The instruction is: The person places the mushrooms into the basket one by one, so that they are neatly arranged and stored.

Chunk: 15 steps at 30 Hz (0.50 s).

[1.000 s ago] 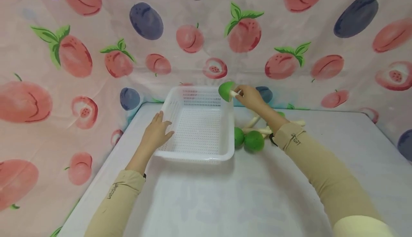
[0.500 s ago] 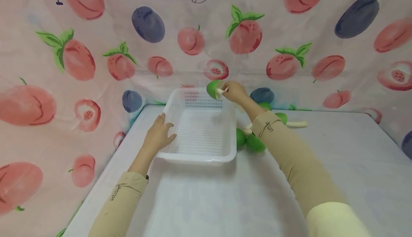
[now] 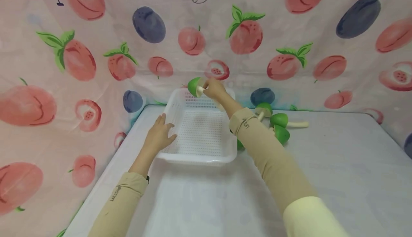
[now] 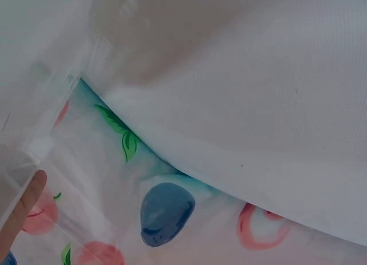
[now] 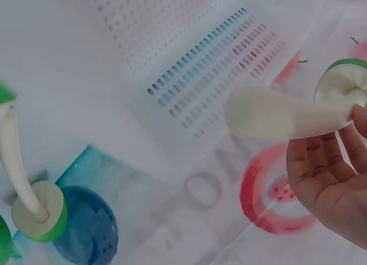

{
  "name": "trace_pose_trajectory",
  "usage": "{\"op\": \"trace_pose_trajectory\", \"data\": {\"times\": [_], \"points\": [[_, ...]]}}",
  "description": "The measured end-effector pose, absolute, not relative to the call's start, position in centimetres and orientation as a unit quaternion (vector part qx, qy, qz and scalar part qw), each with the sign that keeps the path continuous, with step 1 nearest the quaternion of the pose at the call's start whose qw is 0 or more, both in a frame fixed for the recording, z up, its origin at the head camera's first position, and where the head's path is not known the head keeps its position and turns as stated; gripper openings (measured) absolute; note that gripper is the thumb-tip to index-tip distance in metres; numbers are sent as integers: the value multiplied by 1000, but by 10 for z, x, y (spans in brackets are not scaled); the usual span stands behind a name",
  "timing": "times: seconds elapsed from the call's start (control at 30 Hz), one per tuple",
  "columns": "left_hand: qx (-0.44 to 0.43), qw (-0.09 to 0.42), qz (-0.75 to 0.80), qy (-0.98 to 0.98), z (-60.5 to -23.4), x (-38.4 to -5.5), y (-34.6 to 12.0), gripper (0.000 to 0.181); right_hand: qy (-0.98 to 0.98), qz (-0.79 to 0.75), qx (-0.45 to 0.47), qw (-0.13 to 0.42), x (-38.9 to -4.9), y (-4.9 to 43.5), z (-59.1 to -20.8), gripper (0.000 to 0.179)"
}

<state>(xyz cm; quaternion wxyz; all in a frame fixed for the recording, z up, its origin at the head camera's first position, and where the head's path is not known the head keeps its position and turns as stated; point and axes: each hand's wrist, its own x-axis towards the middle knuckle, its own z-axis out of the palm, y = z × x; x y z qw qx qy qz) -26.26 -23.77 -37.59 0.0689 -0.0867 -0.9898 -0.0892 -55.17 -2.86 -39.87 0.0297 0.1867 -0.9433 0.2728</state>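
My right hand (image 3: 215, 88) pinches the pale stem of a green-capped mushroom (image 3: 194, 87) above the far side of a white plastic basket (image 3: 197, 159). Cap pointing left, the mushroom hangs over the far rim. Its stem's thick end sticks out past the fingers in the right wrist view, where the mushroom (image 5: 269, 113) overlaps the basket's slotted wall. My left hand (image 3: 157, 135) rests at the basket's left rim, fingers extended and thumb spread over the inside. A fingertip (image 4: 35, 187) shows against the basket wall in the left wrist view. The basket's visible floor is bare.
Right of the basket lie several more green-capped mushrooms (image 3: 279, 120) on the white table (image 3: 347, 158), partly hidden by my right forearm. A fruit-print cloth (image 3: 199, 61) hangs along the table's back and left edges.
My right hand has carried the mushroom leftward from the basket's far right corner to above its far side. More mushrooms show behind the forearm. The left hand stays at the rim.
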Motion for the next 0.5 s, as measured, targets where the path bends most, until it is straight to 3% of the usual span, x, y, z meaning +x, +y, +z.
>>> {"op": "trace_pose_trajectory", "data": {"times": [0.07, 0.13, 0.37, 0.5], "points": [[-87, 69, -91, -990, -377, -263, -238, 44, -941, 282, 183, 30, -563, -37, -410, 15], [-86, 68, -90, -990, -378, -263, -238, 44, -939, 291, 181, 19, -554, -45, -405, 18], [-78, 68, -92, -990, -377, -264, -241, 44, -905, 382, 179, -51, -477, -60, -363, 22], [-79, 69, -94, -990, -377, -265, -239, 44, -896, 405, 178, -43, -488, -64, -381, 23]]}}
